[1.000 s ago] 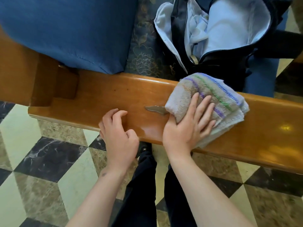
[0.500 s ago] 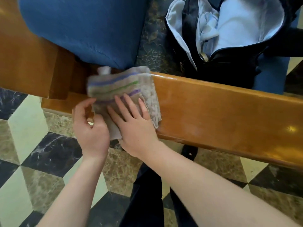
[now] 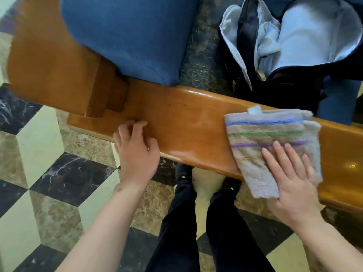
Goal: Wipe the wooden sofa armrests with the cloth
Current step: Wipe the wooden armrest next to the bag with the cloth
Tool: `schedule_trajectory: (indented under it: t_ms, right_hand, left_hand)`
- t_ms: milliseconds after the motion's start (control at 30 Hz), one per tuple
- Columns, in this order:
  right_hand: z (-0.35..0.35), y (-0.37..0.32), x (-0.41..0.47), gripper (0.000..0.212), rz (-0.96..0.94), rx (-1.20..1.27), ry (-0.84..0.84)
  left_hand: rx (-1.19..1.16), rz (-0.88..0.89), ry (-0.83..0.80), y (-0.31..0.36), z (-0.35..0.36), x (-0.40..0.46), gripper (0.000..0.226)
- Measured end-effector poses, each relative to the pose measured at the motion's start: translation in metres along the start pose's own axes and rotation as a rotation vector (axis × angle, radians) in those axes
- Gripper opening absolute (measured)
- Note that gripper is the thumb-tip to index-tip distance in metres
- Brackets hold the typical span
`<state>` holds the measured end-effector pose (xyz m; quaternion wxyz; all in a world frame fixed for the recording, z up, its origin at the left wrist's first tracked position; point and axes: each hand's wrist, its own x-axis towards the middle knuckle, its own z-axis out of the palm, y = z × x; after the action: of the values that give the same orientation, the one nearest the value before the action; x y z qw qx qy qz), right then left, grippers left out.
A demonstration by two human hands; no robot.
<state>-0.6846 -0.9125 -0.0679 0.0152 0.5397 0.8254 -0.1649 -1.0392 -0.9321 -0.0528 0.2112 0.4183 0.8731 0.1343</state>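
A glossy brown wooden armrest (image 3: 188, 122) runs across the view from the left down to the right. A folded grey cloth (image 3: 265, 138) with blue, green and purple stripes lies flat on its right part and hangs over the near edge. My right hand (image 3: 290, 181) presses flat on the cloth's near right corner, fingers spread. My left hand (image 3: 135, 148) rests on the armrest's near edge further left, fingers curled on the wood, holding nothing.
A blue cushion (image 3: 125, 36) lies behind the armrest on a patterned seat (image 3: 202, 61). An open dark bag with pale lining (image 3: 294, 42) sits at the back right. The sofa's wooden back frame (image 3: 49, 65) rises at left. Below is a checkered marble floor (image 3: 49, 173) and my dark trouser legs.
My right hand has swept the cloth from the armrest's left end to its right part. My left hand has come off the cloth and now rests on the bare wood.
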Motion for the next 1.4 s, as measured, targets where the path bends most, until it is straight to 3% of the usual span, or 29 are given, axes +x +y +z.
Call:
schedule_trajectory:
  t_ms: [133,333,467,567,667,800,933,1167,1400]
  right_hand:
    - [0.016,-0.060,0.001,0.087,0.367,0.045,0.049]
    - [0.034,-0.161,0.048,0.094,0.409,0.047,0.006]
    - [0.045,-0.227,0.082,0.102,0.199,0.011,-0.062]
    - [0.057,-0.263,0.105,0.094,-0.122,-0.036,-0.066]
    - [0.065,-0.283,0.121,0.086,-0.275,-0.059,-0.063]
    - [0.058,-0.247,0.130,0.079,-0.513,-0.103,-0.019]
    - [0.043,-0.195,0.138,0.063,-0.712,-0.033,0.005]
    - [0.027,-0.118,0.097,0.074,-0.436,-0.050,-0.043]
    - [0.009,-0.013,0.021,0.073,-0.291,-0.062,-0.085]
  left_hand:
    - [-0.001,-0.055,0.013,-0.020,-0.016,0.012,0.045]
    - [-0.084,-0.071,0.041,-0.049,-0.037,0.023,0.046]
    - [-0.204,-0.087,0.038,-0.060,-0.049,0.025,0.044]
    - [-0.314,-0.141,0.072,-0.058,-0.059,0.034,0.034]
    - [-0.374,-0.178,0.102,-0.058,-0.066,0.047,0.022]
    - [-0.345,-0.171,0.122,-0.052,-0.063,0.045,0.027]
    - [-0.101,-0.148,0.199,-0.028,-0.044,0.027,0.030]
    - [-0.087,0.011,0.034,0.047,-0.001,-0.003,0.032]
    - [0.063,0.377,-0.170,0.124,0.044,-0.040,0.048]
